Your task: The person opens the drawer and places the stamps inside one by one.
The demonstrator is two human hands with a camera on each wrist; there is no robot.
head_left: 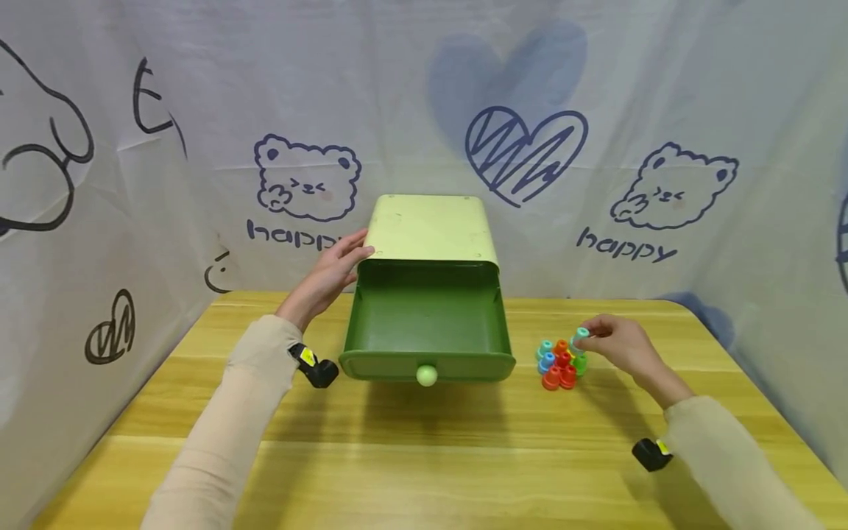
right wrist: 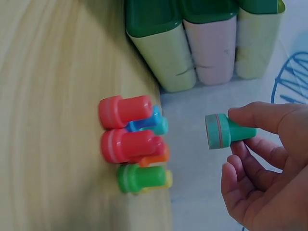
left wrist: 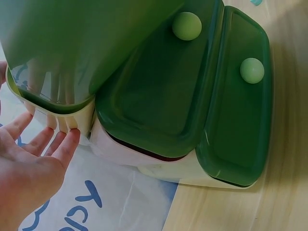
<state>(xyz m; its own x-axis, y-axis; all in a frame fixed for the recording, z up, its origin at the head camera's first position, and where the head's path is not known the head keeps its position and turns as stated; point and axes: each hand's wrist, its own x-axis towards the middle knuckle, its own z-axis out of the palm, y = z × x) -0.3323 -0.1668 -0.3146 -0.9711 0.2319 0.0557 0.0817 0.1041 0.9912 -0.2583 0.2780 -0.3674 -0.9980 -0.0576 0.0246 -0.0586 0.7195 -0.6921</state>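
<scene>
A desktop drawer unit with a cream top [head_left: 430,228] stands at the back of the table, its green top drawer [head_left: 384,366] pulled out towards me. My left hand [head_left: 326,276] rests against the unit's left side, thumb by the upper edge; in the left wrist view the extended fingertips [left wrist: 72,137] touch the cream side wall. On the right, my right hand [head_left: 623,346] pinches a teal toy stamp [right wrist: 219,131] between thumb and fingers. It is held just above a cluster of small stamps, including red [right wrist: 130,111], green [right wrist: 142,178] and blue ones, some partly hidden.
Below the open drawer, the left wrist view shows two more closed green drawers [left wrist: 231,106] with round pale knobs, in pink and cream housings. A white cloth [head_left: 411,110] with drawings hangs behind and beside the wooden table [head_left: 424,464]. Each wrist carries a black camera.
</scene>
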